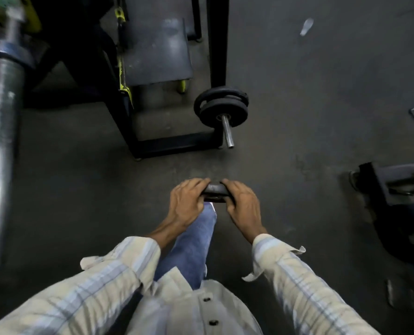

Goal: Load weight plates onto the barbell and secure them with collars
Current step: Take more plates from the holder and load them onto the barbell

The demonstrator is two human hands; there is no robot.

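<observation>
A black weight plate (216,191) hangs edge-on in front of me, low in the middle of the view. My left hand (186,204) grips its left side and my right hand (242,204) grips its right side; most of the plate is hidden by my fingers. Farther ahead, a barbell's chrome sleeve end (227,130) points toward me above the floor. Two black plates (220,106) sit on that sleeve, pushed to its inner end. No collar is visible on the sleeve.
A black and yellow bench frame (152,139) with a grey seat pad (156,52) stands left of the barbell. A large blurred chrome bar (0,117) crosses the left edge. Dark equipment (394,189) sits at the right on the dark rubber floor (310,105).
</observation>
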